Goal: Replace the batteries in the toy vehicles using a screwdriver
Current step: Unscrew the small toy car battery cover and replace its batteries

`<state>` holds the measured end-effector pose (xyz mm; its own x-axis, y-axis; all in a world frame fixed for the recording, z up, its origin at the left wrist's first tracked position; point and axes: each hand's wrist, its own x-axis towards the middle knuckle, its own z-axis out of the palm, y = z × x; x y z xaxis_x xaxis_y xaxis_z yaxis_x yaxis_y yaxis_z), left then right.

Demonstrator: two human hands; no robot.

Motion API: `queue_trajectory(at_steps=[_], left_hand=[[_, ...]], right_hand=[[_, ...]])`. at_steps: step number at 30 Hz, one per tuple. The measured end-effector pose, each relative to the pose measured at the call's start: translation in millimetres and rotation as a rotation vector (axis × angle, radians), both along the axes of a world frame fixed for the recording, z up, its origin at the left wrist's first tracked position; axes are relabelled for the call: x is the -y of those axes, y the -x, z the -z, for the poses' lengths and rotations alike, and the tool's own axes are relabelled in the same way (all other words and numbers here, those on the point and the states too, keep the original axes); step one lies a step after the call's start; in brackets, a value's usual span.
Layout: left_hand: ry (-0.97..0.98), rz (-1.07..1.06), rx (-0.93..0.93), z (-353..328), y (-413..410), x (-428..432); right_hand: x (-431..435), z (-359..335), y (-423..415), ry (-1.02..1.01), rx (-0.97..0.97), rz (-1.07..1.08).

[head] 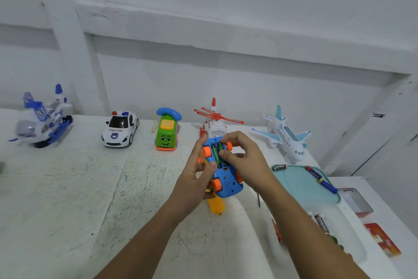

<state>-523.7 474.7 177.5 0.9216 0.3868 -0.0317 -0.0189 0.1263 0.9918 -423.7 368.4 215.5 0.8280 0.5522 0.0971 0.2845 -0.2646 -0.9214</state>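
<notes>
An upturned blue toy vehicle (227,180) with orange wheels is held above the white table, its battery bay uncovered. Two green batteries (217,153) lie in the bay. My left hand (199,177) grips the toy's left side, thumb across its underside. My right hand (243,156) curls over the right side, thumb and fingertips pressing on the batteries. A loose green battery (279,167) lies by a teal tray (300,186). A red and blue pen-like tool, perhaps the screwdriver (321,179), rests on the tray. Packed batteries (322,224) lie beside my right forearm.
Along the back of the table (67,188) stand a blue-white helicopter toy (43,120), a police car (119,130), a green phone car (167,132), a red-white helicopter (214,123) and a white plane (286,137). An orange piece (216,205) lies under the toy. A red card (382,239) lies right.
</notes>
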Motion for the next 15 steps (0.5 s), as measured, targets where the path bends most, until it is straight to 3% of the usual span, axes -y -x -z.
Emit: queue_trajectory(at_steps=[10,15], left_hand=[[-0.048,0.012,-0.026,15.3,13.1,-15.9],[-0.013,0.006,-0.027,19.8,20.9,-25.3]], right_hand=[[-14.8,5.9,14.1,-0.052,-0.132,0.041],[-14.3,18.9,21.5,-0.196,-0.4,-0.05]])
